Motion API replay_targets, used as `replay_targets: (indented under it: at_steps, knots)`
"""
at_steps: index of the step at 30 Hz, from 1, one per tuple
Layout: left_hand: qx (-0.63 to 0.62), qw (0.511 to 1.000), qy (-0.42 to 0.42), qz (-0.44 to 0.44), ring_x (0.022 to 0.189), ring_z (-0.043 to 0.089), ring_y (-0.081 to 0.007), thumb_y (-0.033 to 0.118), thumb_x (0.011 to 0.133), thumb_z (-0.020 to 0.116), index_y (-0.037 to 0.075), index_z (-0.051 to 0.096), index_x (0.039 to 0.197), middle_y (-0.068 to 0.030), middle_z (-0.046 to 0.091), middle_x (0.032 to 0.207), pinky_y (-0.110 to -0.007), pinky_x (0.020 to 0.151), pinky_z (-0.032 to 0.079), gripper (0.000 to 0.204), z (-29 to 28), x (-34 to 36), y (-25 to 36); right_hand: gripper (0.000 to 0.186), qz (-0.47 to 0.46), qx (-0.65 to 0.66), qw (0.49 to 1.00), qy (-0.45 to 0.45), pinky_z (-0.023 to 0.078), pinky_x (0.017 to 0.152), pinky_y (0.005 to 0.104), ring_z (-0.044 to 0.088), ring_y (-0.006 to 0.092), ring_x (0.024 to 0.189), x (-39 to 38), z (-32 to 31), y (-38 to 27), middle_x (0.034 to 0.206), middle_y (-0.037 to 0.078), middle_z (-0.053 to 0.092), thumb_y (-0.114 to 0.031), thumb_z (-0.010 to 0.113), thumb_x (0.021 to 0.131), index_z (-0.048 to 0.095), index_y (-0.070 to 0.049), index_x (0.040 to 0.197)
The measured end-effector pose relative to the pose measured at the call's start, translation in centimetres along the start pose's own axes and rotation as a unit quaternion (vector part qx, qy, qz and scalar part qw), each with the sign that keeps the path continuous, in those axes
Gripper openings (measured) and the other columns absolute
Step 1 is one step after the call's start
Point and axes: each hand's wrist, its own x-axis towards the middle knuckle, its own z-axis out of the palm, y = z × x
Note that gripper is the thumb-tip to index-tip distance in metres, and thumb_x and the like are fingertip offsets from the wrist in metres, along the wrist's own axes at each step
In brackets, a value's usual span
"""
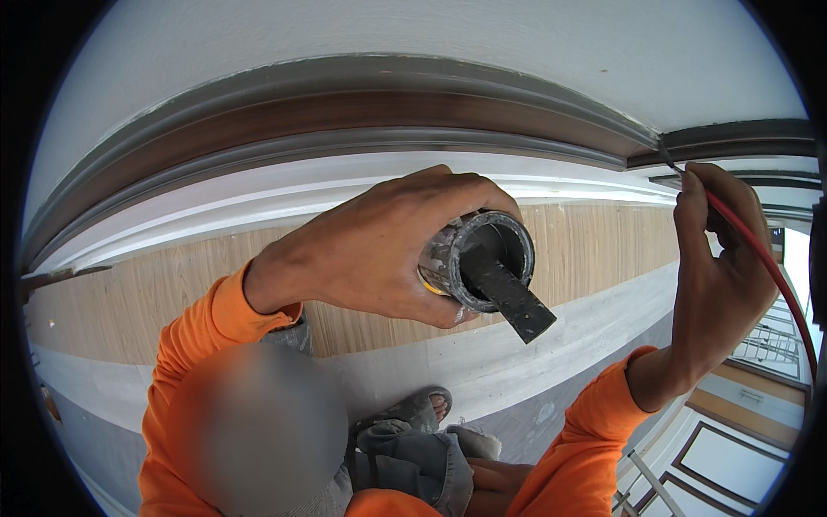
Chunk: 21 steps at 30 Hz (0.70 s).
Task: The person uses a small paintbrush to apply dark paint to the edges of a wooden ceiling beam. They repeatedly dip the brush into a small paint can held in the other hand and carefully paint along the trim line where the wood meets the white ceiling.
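My left hand (pixel 379 237) is wrapped round a small paint-smeared can (pixel 441 265), its open top tilted toward me. Dark grey paint coats the inside of the can, and a flat dark stick (pixel 515 300) leans out over the rim. Raised at the right, my right hand (pixel 724 267) pinches a thin paintbrush with a long red handle (pixel 765 250). The brush's dark tip meets the corner where the dark brown trim (pixel 413 110) joins a darker frame (pixel 736 142); whether it presses on the surface I cannot tell.
A white wall (pixel 388 34) runs above the trim. Below lie white ledges and a wood-patterned floor strip (pixel 594 237) beside grey flooring. A sandalled foot (pixel 426 407) and a grey cloth garment show at the bottom. Metal ladder-like bars (pixel 655 482) stand at the lower right.
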Motion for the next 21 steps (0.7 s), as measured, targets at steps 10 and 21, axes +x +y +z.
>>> replay_targets:
  at_steps: [10, 21]
  knots:
    - [-0.011, 1.000, -0.009, -0.008, 0.116, 0.069, -0.0328, 0.022, 0.059, 0.089, 0.009, 0.061, 0.136, -0.0135, 0.070, 0.125, -0.047, 0.103, 0.054, 0.082, 0.0, 0.1, 0.2, 0.017, -0.030, 0.008, 0.999, -0.017, 0.065, 0.080, 0.0282, 0.077, 0.0161, 0.091, 0.7, 0.1, 0.2, 0.101, 0.008, 0.080, -0.010, 0.078, 0.096, 0.078, -0.006, 0.112]
    - [0.007, 1.000, 0.000, 0.013, 0.118, 0.069, -0.0335, 0.023, 0.057, 0.090, 0.010, 0.061, 0.137, -0.0136, 0.070, 0.126, -0.048, 0.105, 0.054, 0.085, -0.2, 0.0, 0.1, 0.017, -0.036, -0.012, 0.998, -0.049, 0.064, 0.077, 0.0260, 0.078, 0.0148, 0.089, 1.6, -0.6, 0.2, 0.100, 0.006, 0.081, -0.014, 0.078, 0.097, 0.079, -0.008, 0.113]
